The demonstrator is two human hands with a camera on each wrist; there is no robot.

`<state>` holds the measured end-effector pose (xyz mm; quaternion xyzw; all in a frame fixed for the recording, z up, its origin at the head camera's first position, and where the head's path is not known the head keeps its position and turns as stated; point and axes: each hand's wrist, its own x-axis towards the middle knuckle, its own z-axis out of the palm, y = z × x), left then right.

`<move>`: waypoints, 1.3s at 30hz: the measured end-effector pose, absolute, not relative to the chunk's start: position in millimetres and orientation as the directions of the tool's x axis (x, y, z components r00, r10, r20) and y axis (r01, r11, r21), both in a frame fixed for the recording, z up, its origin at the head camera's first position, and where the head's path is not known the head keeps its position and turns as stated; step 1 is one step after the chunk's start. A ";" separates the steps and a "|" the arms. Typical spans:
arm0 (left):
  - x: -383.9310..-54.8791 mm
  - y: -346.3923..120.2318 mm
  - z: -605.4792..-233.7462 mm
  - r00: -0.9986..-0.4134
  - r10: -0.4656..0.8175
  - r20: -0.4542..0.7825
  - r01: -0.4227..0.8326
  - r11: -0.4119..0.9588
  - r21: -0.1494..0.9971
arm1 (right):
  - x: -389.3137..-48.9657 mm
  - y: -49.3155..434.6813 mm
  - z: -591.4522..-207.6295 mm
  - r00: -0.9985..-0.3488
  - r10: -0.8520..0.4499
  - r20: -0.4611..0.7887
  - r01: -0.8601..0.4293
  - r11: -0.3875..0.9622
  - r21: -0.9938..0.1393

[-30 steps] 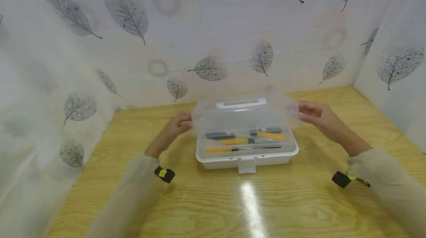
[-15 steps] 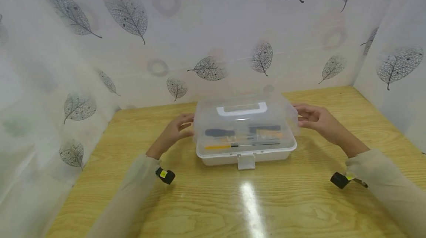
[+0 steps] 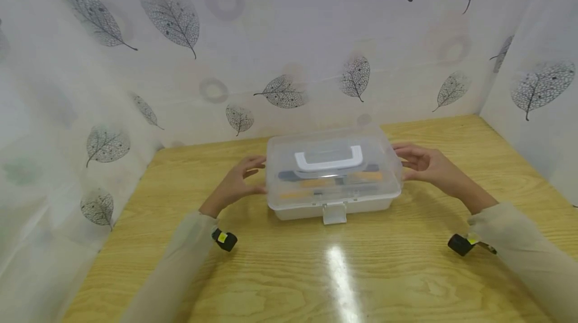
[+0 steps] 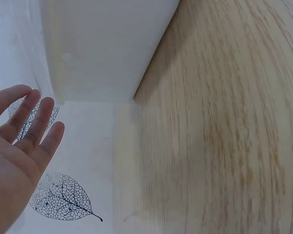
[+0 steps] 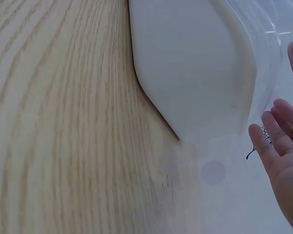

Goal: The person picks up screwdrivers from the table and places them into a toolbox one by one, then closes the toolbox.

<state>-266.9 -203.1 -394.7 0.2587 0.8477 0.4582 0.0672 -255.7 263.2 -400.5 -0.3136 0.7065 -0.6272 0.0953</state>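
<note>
In the head view a white toolbox (image 3: 302, 212) stands on the wooden table, its clear lid (image 3: 284, 147) lying down over it. Through the lid show several tools with orange and dark handles (image 3: 318, 182), blurred by the plastic. The lid's white carry handle (image 3: 329, 165) leans toward the front, and the front latch (image 3: 334, 213) juts outward, unfastened. My left hand (image 3: 237, 180) is at the lid's left end, fingers extended and fingertips right at its edge. At the opposite end, my right hand (image 3: 426, 166) has its fingertips against the lid, fingers spread and relaxed.
The wooden table (image 3: 280, 273) reaches back to a curtain (image 3: 307, 37) printed with grey leaves, which also hangs along both sides. Black wrist cameras (image 3: 224, 239) are strapped at both sleeves.
The lid has swung down and forward onto the toolbox base, its handle tipping forward. Both hands have followed along its ends, and the toolbox appears slightly farther back.
</note>
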 end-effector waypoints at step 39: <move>-259.1 -201.3 -395.8 -0.849 0.511 0.130 0.425 0.516 0.744 | -250.8 264.6 -403.1 -0.814 -0.537 0.222 -0.366 0.178 -0.913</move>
